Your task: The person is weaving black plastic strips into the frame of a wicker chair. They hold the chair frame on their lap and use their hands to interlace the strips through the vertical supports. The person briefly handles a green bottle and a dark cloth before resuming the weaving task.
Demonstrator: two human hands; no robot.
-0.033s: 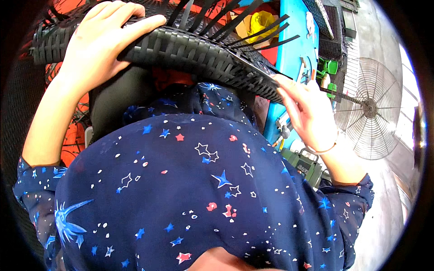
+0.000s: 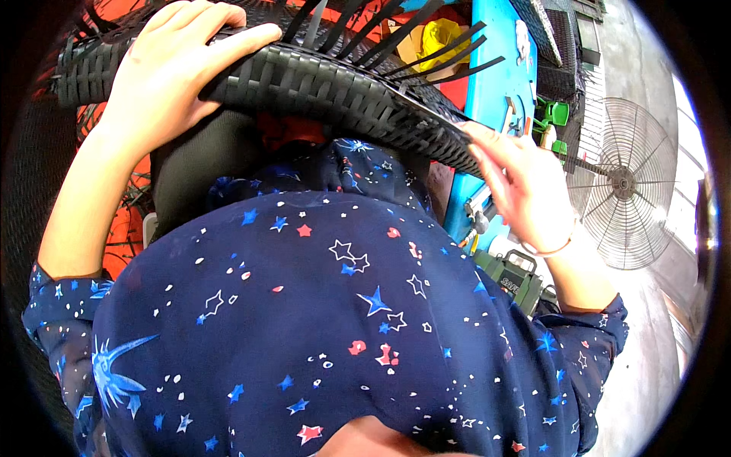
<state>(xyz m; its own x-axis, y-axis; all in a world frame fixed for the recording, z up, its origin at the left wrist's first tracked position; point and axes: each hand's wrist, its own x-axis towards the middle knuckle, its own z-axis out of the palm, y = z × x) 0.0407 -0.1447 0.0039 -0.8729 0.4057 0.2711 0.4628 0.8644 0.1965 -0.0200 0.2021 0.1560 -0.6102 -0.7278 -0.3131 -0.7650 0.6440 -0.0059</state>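
A curved black woven piece of plastic wicker [image 2: 304, 87] spans the top of the view. Several loose flat strips [image 2: 388, 42] fan up and right from its upper edge. My left hand [image 2: 175, 76] grips over its left part, fingers across the top and thumb stretched along the rim. At its right end, my right hand [image 2: 525, 183] is closed with thumb and fingers pressed together on a thin black strip [image 2: 434, 113] that runs along the rim. The right fingertips partly hide the strip's end. The piece rests near my lap, close to my dark trouser leg [image 2: 202, 167].
A bright blue surface [image 2: 495, 46] lies behind on the right, with small tools on it. Near it are a yellow plastic bag [image 2: 442, 42], green plastic objects [image 2: 554, 113] and a dark green case [image 2: 510, 278]. A large round fan [image 2: 623, 183] stands at far right.
My right hand has shifted very slightly down and right at the end of the rim. The left hand and the woven piece look the same.
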